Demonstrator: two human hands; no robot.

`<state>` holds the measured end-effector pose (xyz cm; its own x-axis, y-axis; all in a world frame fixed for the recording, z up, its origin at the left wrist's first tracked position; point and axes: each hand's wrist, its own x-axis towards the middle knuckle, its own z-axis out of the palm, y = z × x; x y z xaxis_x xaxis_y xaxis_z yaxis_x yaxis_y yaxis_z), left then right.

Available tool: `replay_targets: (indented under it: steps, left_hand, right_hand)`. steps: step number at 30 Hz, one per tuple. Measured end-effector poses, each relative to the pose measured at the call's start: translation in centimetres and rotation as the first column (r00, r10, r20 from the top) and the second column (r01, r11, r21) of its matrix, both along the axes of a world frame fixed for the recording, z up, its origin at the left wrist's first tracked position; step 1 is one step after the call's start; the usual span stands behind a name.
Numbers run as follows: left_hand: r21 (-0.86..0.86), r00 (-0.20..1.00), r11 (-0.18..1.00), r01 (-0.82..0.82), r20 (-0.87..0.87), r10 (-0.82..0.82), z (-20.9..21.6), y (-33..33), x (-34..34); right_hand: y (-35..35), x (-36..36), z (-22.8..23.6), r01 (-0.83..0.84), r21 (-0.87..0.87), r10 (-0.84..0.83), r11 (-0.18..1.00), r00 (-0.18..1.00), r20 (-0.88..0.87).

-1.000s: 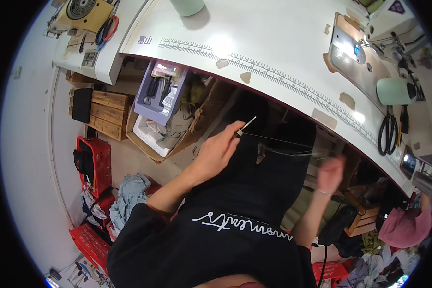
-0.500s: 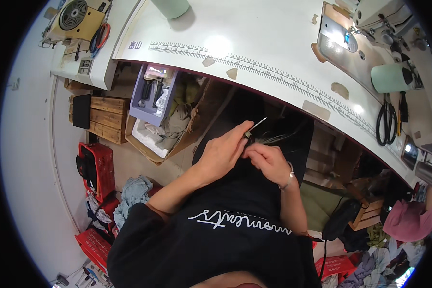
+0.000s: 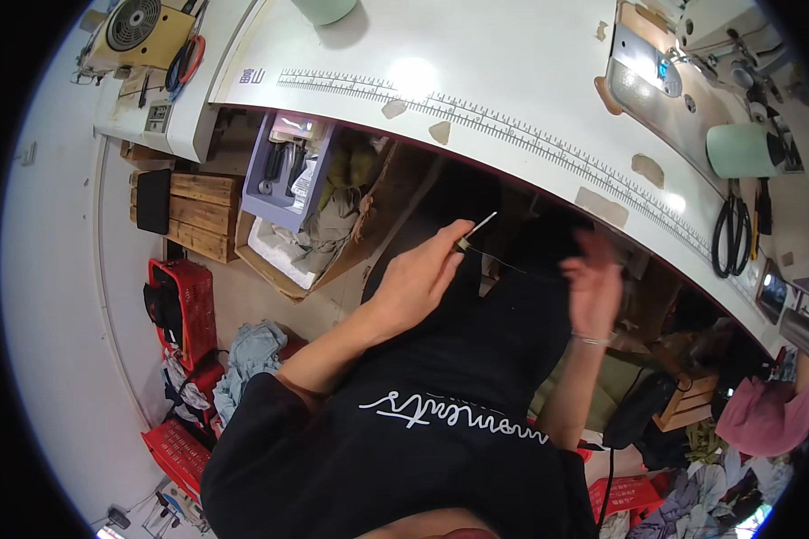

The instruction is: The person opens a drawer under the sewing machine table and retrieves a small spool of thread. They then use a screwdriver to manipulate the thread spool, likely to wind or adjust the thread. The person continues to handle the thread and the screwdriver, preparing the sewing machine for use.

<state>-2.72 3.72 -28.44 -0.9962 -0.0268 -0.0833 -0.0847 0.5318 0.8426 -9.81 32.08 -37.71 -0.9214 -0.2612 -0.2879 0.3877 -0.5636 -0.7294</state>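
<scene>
The left hand [image 3: 418, 278] is in front of the person, just under the edge of the white desk [image 3: 512, 81]. Its fingers are pinched shut on a small thin tool [image 3: 474, 230] with a pale tip that sticks up toward the desk. Black cloth [image 3: 503, 323] lies in the lap, touching this hand. The right hand [image 3: 593, 283] is up beside the cloth and looks blurry; its fingers are spread and hold nothing. Black scissors [image 3: 731, 234] lie on the desk, well apart from both hands.
</scene>
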Motion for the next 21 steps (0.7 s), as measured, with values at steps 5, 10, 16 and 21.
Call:
replay_targets:
  steps: [5, 10, 16, 21]
  left_hand:
    - [-0.016, 0.999, 1.0, 0.018, -0.036, -0.018, 0.1, 0.6, -0.2]
    - [-0.032, 0.998, 0.997, -0.064, 0.015, 0.065, 0.2, -1.6, 0.3]
    - [-0.027, 0.999, 0.999, -0.017, 0.032, 0.018, -0.4, -1.4, -0.1]
    - [-0.022, 0.999, 0.999, 0.045, 0.003, -0.045, 0.0, 1.0, -0.1]
  right_hand:
    - [-9.2, 0.9, 3.9, -0.526, 0.571, 0.726, 0.63, 0.66, -0.192]
    - [7.3, 0.3, -6.1, 0.448, -0.633, -0.249, 0.631, 0.89, 0.382]
    - [22.6, 2.2, -10.5, 0.781, 0.0, -0.78, 0.625, 0.624, 0.04]
    - [-2.6, 0.9, 1.6, -0.189, 0.034, 0.191, 0.981, 0.979, -0.068]
